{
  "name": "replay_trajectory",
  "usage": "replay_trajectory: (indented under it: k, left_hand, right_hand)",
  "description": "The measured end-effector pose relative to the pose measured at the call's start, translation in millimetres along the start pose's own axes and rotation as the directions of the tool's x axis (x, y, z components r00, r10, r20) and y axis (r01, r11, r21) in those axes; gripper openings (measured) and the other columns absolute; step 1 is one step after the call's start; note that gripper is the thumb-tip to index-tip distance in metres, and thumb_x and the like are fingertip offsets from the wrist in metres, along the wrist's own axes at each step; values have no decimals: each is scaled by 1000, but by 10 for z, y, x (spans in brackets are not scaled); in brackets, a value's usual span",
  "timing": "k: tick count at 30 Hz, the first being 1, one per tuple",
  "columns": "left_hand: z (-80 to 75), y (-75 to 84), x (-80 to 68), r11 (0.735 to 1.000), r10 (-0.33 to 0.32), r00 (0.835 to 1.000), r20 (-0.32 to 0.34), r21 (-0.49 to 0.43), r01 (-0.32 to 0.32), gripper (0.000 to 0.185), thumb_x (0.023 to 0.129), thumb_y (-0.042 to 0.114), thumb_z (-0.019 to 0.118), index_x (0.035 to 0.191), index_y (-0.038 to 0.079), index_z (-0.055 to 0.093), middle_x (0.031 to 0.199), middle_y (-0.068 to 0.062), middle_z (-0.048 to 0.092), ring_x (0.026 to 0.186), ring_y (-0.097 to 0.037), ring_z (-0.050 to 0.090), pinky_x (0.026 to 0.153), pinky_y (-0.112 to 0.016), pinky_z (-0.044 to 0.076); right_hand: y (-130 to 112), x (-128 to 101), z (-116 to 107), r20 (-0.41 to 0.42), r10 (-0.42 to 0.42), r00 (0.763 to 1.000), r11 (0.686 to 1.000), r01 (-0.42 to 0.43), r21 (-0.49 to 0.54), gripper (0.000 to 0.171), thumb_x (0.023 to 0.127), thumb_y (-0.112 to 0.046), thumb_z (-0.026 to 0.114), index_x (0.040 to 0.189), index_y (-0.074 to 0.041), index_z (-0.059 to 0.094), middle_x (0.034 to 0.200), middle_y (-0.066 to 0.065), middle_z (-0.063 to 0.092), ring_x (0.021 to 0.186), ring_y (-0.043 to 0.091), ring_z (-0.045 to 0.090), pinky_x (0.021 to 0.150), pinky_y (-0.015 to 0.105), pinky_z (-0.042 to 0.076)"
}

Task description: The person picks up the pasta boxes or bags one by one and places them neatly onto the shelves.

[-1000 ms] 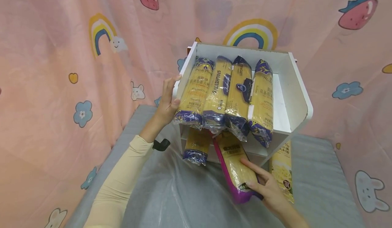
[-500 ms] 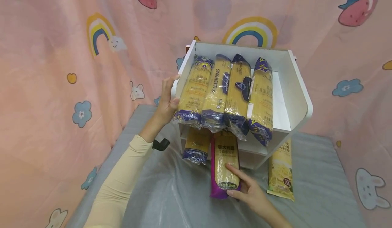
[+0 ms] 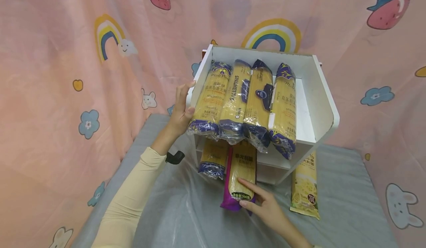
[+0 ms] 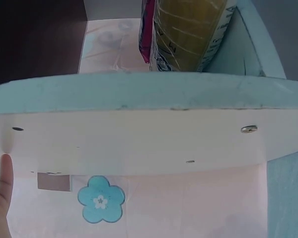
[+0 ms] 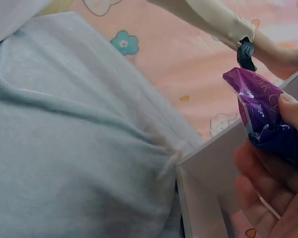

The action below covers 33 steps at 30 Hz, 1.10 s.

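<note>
Step in hand: I judge that I am feeding the purple packet (image 3: 240,179) of spaghetti into the lower bay of the white shelf (image 3: 319,103), lengthwise.
Right hand (image 3: 266,211): fingers curled round the packet's near end, thumb on its purple seal, as the right wrist view shows.
Left hand (image 3: 181,109): fingers straight, flat against the shelf's outer side wall, holding nothing.
Packet position: directly ahead of my right hand, far end already under the shelf's upper board, well to the right of my left hand.
Neighbours: a blue packet (image 3: 213,159) lies just to its left in the same bay; four packets (image 3: 246,103) overhang above.
Technique: I would keep the packet level and parallel to the blue one, push from the end, and brace the shelf against sliding.
Risk: the overhanging ends may snag.
</note>
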State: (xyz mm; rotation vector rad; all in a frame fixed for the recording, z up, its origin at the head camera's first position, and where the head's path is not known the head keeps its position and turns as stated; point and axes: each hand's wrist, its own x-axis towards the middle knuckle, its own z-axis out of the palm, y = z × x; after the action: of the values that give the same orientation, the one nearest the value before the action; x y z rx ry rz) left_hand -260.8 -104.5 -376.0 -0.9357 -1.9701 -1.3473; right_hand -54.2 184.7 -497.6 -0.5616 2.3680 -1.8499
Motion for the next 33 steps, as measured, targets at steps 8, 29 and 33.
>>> replay_trajectory:
  k: [8,29,33]
  left_hand:
    - [5,0,-3,1000,-7,1000,7,0,7,61,91,80,27,147,56,22,129,-29,33,110,-28,34,88,-39,33]
    - [4,-6,-6,1000,-6,1000,7,-8,6,62,92,79,28,148,53,23,129,-28,33,109,-27,34,86,-38,33]
    - [6,-6,-8,1000,-10,1000,6,-8,10,62,92,79,28,148,53,24,130,-29,33,110,-27,34,86,-38,34]
  right_hand:
    - [16,126,-9,-25,47,999,993,-49,-108,54,92,-16,70,143,-20,53,148,16,51,120,-9,52,92,19,52]
    - [-98,355,-95,12,184,983,981,-183,-70,43,99,-26,61,141,-22,56,70,15,66,38,2,48,38,30,46]
    - [-103,398,-96,-7,198,980,978,-198,-68,42,98,-27,61,140,-22,58,87,16,69,39,4,48,38,31,46]
